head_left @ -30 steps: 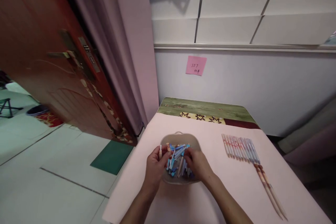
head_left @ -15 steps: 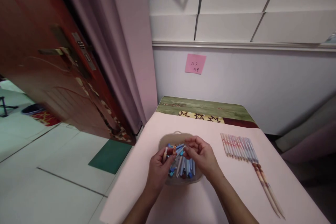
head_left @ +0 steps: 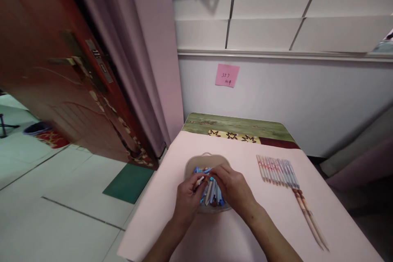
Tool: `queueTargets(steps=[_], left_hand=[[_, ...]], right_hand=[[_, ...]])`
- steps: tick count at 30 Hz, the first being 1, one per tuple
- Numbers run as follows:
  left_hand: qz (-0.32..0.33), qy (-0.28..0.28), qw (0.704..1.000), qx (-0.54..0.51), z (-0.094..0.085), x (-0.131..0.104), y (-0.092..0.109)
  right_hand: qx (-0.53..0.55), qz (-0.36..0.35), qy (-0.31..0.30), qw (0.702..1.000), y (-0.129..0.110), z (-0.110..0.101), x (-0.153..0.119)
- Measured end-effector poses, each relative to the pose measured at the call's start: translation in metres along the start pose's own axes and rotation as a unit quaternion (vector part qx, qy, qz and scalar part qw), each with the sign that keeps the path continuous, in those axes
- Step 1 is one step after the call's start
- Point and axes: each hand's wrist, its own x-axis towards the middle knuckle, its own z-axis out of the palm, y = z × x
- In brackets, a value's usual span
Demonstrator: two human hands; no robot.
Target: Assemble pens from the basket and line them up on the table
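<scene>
Both hands meet above a beige basket [head_left: 192, 164] that holds blue and pale pen parts [head_left: 215, 193]. My left hand [head_left: 188, 196] pinches a small pale pen piece [head_left: 200, 180] with a white end. Close against it, the closed fingertips of my right hand [head_left: 233, 186] touch a small orange-brown piece [head_left: 208, 176]; whether they hold anything more is hidden. To the right, a row of patterned pens [head_left: 278, 171] lies side by side, with two longer pale brown pens [head_left: 310, 219] below its right end.
The basket and pens rest on a pink-covered table [head_left: 166, 196] with a green patterned far edge [head_left: 239, 122]. A pink note [head_left: 227, 75] is on the wall behind. At the left are a reddish door [head_left: 70, 102], a curtain and a green floor mat [head_left: 128, 183].
My right hand has moved left and its fingers have closed in, so both hands' fingertips now come together at the small orange-brown piece. The view has shifted slightly.
</scene>
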Motion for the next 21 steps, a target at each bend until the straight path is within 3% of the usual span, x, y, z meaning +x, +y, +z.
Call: queueTargets(steps=[4,10,15,21], left_hand=[[0.001,-0.002,1.0,0.006,0.0,-0.002,0.0],[-0.021,-0.02,0.999,-0.041,0.001,-0.005,0.002],[-0.01,-0.028,0.999,-0.022,0.0,-0.007,0.005],[0.02,-0.039,0.999,0.027,-0.003,-0.009,0.005]], right_hand=[[-0.009,-0.007,-0.012,1.0,-0.001,0.0,-0.002],[0.059,-0.006,-0.012,0.998,-0.006,-0.01,-0.002],[0.093,0.023,-0.006,0.995,-0.01,-0.015,-0.003],[0.14,0.096,-0.045,0.984,-0.01,-0.019,-0.004]])
